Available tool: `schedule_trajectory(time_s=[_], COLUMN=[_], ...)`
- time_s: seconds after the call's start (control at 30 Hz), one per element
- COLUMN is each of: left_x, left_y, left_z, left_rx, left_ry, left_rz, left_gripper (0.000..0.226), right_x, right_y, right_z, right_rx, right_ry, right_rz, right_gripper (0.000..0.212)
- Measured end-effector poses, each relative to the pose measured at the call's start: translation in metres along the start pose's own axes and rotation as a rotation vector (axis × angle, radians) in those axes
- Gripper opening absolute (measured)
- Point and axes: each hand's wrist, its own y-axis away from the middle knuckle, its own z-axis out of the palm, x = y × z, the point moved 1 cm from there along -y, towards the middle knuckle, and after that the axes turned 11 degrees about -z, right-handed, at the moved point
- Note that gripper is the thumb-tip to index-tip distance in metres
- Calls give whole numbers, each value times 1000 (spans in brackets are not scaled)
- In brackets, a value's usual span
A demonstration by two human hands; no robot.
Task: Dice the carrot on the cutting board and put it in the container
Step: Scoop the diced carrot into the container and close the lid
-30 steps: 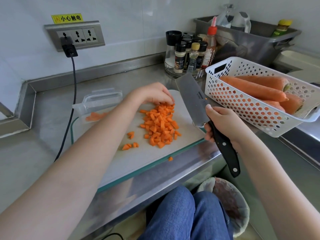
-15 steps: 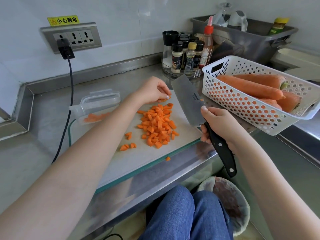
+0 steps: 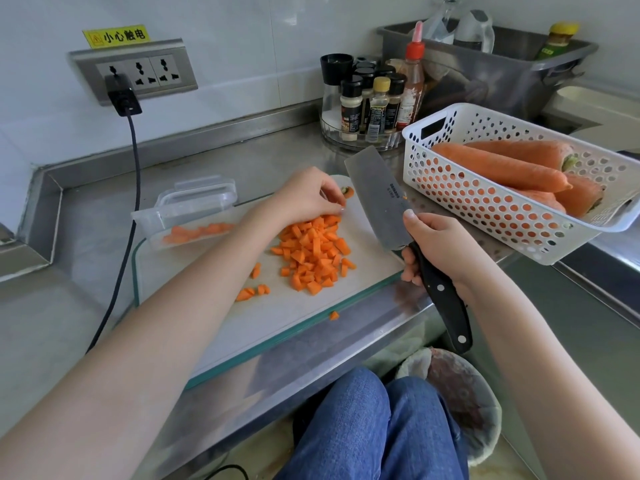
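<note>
Left hand [image 3: 309, 195] fingers curled loosely over diced carrot [image 3: 313, 252], holding nothing, right hand [image 3: 438, 245] gripping cleaver [image 3: 381, 199] handle

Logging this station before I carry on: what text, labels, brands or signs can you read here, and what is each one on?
"小心触电", with a warning triangle: yellow sticker on the wall above the grey three-socket outlet panel.
Dark stamped brand mark on the steel cleaver blade: too small to read.
Printed labels on the black-capped spice bottles in the clear round rack: too blurred to read.
Label on the red-capped sauce bottle: unreadable.
</note>
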Motion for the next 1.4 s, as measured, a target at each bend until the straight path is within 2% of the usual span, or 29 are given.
schedule_trajectory(time_s=[0.17, 0.33, 0.57, 0.63, 0.77, 0.87, 0.93, 1.03, 1.1, 1.27, 1.4], left_x=[-2, -17, -37, -40, -30, -19, -14, -12, -10, 1, 15], left_y=[8, 23, 53, 62, 81, 85, 87, 86, 85, 76, 69], left_z=[-3, -8, 4, 8, 14, 20, 23, 25, 26, 32, 35], left_rx=[-52, -103, 160, 128, 13, -25, -10, 105, 156, 323, 444], left_ry=[9, 59, 291, 149, -18, -169, -217, -94, -40, 67, 181], left_rz=[15, 11, -129, -146, -100, -39, -26, 30, 52, 72, 78], left_gripper=[9, 10, 31, 44, 99, 112, 105, 63, 45, 24, 21], right_x=[-4, -7, 2, 4, 2, 0, -3, -8, -10, -21, -28], right_y=[3, 11, 36, 40, 47, 49, 49, 50, 51, 50, 44], right_z=[2, 1, 11, 19, 40, 57, 67, 72, 72, 73, 79], right_rx=[-14, -42, -38, -22, -21, -39, -44, -37, -35, -13, -36], right_ry=[70, 138, 171, 167, 139, 116, 104, 60, 50, -4, 3], right_rz=[-4, 59, 120, 130, 125, 132, 136, 128, 129, 129, 117], right_gripper=[42, 40, 35, 36, 35, 36, 35, 35, 35, 34, 35])
